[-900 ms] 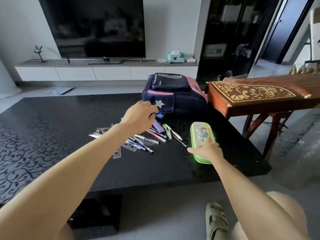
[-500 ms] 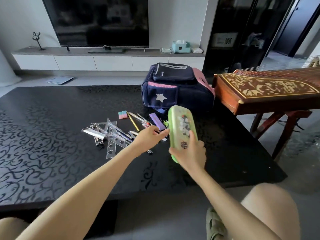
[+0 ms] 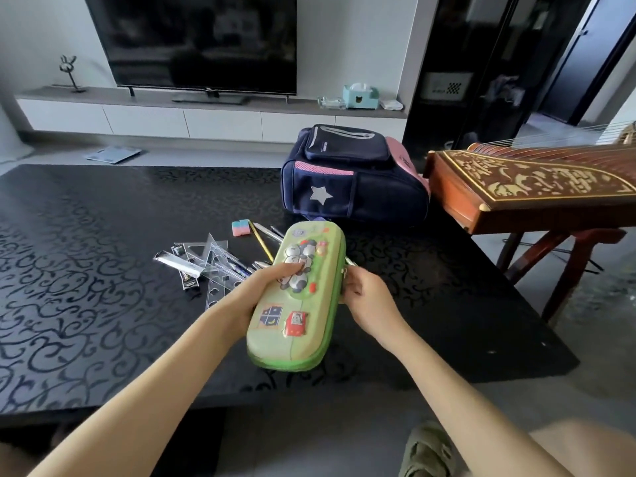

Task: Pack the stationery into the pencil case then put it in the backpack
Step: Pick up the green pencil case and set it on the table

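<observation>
Your two bare forearms reach in from the near edge and meet above the black patterned worktop, both hands on the green pencil case. Your left hand cups the case from its left side, fingers wrapped beneath and the thumb pressed on the raised panda figure on the lid. Your right hand sits at the case's right edge, fingertips pinched together on the small zipper pull there. The case is held lifted over the worktop, lid up and closed, its long axis running away from you and tilted slightly right.

Beyond the case, toward the worktop's middle, the loose stationery lies scattered: clear rulers and set squares overlapping to the left, pens partly hidden behind your left hand, a yellow pencil, and a pink-and-blue eraser farthest out. At the far edge the navy backpack with a white star rests on its side, closed. A wooden zither on a stand sits just off the worktop's right edge.
</observation>
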Demonstrator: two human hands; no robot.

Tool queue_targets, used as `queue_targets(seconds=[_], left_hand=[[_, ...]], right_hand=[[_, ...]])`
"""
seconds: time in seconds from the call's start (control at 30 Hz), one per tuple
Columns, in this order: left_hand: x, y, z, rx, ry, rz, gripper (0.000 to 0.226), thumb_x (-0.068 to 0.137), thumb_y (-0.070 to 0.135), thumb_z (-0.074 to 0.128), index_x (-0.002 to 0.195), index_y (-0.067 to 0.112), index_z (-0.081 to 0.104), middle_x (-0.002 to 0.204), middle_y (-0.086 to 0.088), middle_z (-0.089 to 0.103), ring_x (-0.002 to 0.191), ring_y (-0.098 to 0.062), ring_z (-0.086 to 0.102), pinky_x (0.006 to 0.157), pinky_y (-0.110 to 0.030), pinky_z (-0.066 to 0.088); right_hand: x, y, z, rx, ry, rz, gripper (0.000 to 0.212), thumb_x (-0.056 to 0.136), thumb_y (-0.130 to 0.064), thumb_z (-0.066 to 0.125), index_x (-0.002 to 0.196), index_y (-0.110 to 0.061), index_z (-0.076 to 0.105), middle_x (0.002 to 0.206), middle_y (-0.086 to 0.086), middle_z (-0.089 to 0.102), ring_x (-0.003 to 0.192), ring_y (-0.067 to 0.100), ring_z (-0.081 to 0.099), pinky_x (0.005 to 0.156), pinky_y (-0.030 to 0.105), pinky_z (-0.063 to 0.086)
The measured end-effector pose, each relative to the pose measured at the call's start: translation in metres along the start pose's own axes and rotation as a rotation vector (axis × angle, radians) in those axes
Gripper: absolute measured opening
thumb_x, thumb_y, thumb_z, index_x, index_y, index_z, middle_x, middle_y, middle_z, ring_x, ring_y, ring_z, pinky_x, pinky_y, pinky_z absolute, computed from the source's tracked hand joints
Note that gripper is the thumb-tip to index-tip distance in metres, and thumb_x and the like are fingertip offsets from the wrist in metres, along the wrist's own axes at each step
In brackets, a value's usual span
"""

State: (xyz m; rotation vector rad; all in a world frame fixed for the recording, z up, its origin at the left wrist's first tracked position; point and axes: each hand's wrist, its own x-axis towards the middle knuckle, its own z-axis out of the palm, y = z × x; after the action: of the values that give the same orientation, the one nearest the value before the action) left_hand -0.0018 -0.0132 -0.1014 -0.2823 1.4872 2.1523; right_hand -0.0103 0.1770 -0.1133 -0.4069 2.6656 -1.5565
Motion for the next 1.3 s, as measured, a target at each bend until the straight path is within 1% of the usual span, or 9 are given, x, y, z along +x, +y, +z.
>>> queue_targets(seconds=[0.1,0.27,0.5,0.67,0.77,0.9,1.07,1.17,1.3], left_hand=[[-0.007,0.003,-0.006,-0.094,0.022,0.039,0.031,0.072,0.026,0.063,0.090,0.003,0.072,0.078,-0.014,0.074,0.064,-0.024,0.070,0.062,-0.032,0.059],[-0.022,0.004,-0.023,0.013,0.057,0.021,0.028,0.081,0.026,0.057,0.076,0.005,0.075,0.073,-0.013,0.073,0.058,-0.023,0.069,0.052,-0.028,0.057],[-0.026,0.008,-0.041,-0.003,0.188,0.032,0.036,0.077,0.029,0.065,0.104,0.006,0.067,0.089,-0.014,0.073,0.069,-0.026,0.070,0.069,-0.037,0.057],[-0.010,-0.001,-0.040,-0.284,0.426,0.161,0.027,0.081,0.026,0.063,0.101,0.008,0.063,0.073,-0.010,0.074,0.060,-0.023,0.071,0.051,-0.034,0.058],[0.005,-0.017,-0.020,-0.380,0.492,0.213,0.051,0.067,0.030,0.074,0.112,0.010,0.061,0.095,-0.013,0.073,0.082,-0.029,0.071,0.072,-0.046,0.058],[0.004,-0.014,-0.016,-0.217,0.628,0.309,0.048,0.069,0.028,0.076,0.111,0.014,0.057,0.098,-0.013,0.071,0.081,-0.028,0.071,0.072,-0.049,0.057],[-0.026,0.013,-0.042,0.485,0.315,0.092,0.034,0.074,0.027,0.074,0.104,0.018,0.060,0.087,-0.010,0.075,0.072,-0.026,0.071,0.061,-0.036,0.058],[-0.029,0.018,-0.028,0.912,-0.018,-0.164,0.038,0.074,0.023,0.075,0.105,0.022,0.054,0.094,-0.006,0.074,0.078,-0.024,0.072,0.065,-0.035,0.058],[-0.009,0.006,0.000,1.123,-0.234,-0.268,0.032,0.078,0.024,0.071,0.102,0.027,0.051,0.098,-0.004,0.071,0.080,-0.021,0.071,0.069,-0.033,0.059]], right_hand=[[-0.003,-0.004,0.015,-0.132,0.108,-0.090,0.029,0.089,-0.005,0.042,0.065,-0.013,0.056,0.062,0.002,0.061,0.061,0.019,0.058,0.062,0.040,0.052],[-0.001,-0.020,0.025,0.315,-0.135,0.163,0.023,0.087,-0.005,0.040,0.086,0.001,0.062,0.081,0.018,0.066,0.073,0.024,0.061,0.065,0.035,0.055],[-0.018,-0.018,0.037,-0.686,-0.036,-0.338,0.019,0.087,-0.003,0.051,0.072,-0.013,0.043,0.072,0.005,0.057,0.058,0.019,0.046,0.054,0.025,0.026],[-0.061,-0.033,0.062,-0.881,0.091,-0.564,0.019,0.060,-0.020,0.071,0.052,-0.018,0.053,0.041,-0.005,0.051,0.033,0.015,0.051,0.034,0.019,0.026],[-0.071,-0.040,0.091,-0.966,0.049,-0.497,0.030,0.047,-0.025,0.084,0.049,-0.020,0.054,0.036,-0.005,0.048,0.028,0.012,0.048,0.033,0.016,0.023],[-0.072,-0.019,0.089,-0.832,0.134,-0.489,0.031,0.076,-0.033,0.068,0.051,-0.019,0.055,0.034,-0.001,0.050,0.029,0.017,0.051,0.036,0.018,0.020],[-0.058,-0.001,0.029,-0.725,0.276,-0.545,0.038,0.075,-0.041,0.070,0.103,-0.016,0.065,0.083,0.002,0.066,0.075,0.023,0.061,0.063,0.035,0.048],[-0.040,-0.004,0.007,-1.049,0.040,-0.603,0.103,0.060,-0.057,0.075,0.144,-0.020,0.028,0.140,0.019,0.043,0.129,0.036,0.039,0.105,0.054,0.029],[-0.037,0.003,0.005,-1.230,-0.311,-0.629,0.111,0.055,-0.069,0.069,0.144,-0.017,0.027,0.143,0.020,0.040,0.133,0.037,0.037,0.107,0.060,0.027]])
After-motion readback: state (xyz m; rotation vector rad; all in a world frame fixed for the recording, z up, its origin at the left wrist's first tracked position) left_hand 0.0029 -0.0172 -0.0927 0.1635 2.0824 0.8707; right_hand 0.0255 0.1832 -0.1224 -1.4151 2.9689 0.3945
